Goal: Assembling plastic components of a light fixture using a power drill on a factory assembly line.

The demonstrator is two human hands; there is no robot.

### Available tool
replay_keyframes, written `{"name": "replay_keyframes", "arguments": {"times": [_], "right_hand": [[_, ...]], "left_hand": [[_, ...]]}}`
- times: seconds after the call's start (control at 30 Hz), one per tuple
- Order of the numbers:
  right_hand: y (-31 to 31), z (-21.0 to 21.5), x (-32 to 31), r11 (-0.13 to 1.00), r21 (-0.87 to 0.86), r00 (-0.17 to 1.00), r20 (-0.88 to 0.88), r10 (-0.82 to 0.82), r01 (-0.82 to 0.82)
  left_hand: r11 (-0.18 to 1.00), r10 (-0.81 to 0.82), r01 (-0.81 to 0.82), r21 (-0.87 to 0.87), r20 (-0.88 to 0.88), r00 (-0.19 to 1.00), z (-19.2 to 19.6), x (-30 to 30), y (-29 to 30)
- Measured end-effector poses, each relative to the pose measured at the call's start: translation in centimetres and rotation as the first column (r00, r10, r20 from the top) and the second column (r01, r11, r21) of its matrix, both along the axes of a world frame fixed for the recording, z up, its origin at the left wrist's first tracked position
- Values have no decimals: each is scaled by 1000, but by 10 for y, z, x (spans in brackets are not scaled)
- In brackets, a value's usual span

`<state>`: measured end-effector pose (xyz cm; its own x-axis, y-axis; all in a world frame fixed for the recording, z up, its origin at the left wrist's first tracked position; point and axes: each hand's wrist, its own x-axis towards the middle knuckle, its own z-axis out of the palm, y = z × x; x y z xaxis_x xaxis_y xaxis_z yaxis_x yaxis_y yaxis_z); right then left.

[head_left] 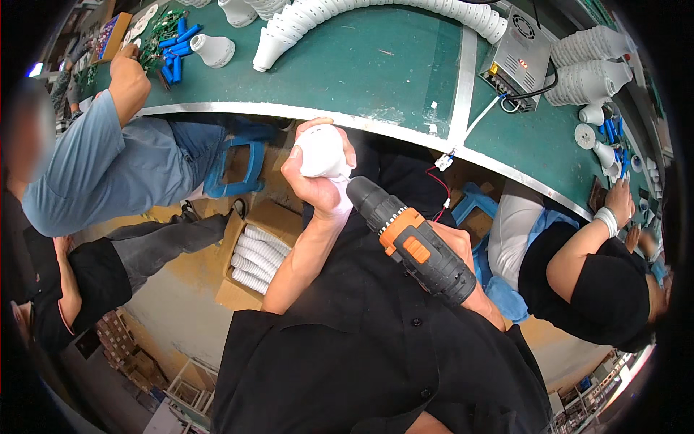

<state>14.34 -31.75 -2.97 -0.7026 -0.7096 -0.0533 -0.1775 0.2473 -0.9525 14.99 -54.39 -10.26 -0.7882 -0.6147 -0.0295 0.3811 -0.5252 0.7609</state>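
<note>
My left hand (314, 184) is wrapped round a white plastic lamp housing (322, 150), its wide rounded end pointing up and away from me. In my right hand (455, 242) is a black and orange cordless drill (408, 239). The drill's chuck points up and left at the narrow lower part of the housing, close to my left palm. Light falls on my left wrist below the housing. Whether the bit touches the housing is hidden by the chuck and my fingers. Most of the drill's handle is out of sight behind its body.
Beyond my hands runs a green workbench (361, 65) with a white edge. On it lie a curved stack of white housings (318, 22), a metal power supply (517, 54) and blue cylindrical cells (177, 47). Co-workers sit left and right. A carton (231, 278) of stacked housings stands on the floor.
</note>
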Motion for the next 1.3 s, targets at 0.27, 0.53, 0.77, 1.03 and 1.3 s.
{"name": "replay_keyframes", "arguments": {"times": [0.27,0.53,0.77,1.03,1.3], "right_hand": [[0,-1,1,1000,19,1000,8,-2,2],[0,-3,2,1000,4,1000,-8,2,-2],[-1,-3,3,1000,13,1000,20,-4,4],[-3,-2,1,1000,7,1000,17,4,-4],[-2,-5,3,1000,20,1000,-21,1,-1]], "left_hand": [[1000,7,-6,-29,19,1000,3,0,1],[999,2,-1,-41,17,1000,5,1,3],[999,7,-6,-36,14,1000,9,1,6],[1000,6,-6,-18,9,1000,9,2,4],[1000,-5,6,20,-6,1000,8,4,12]]}}
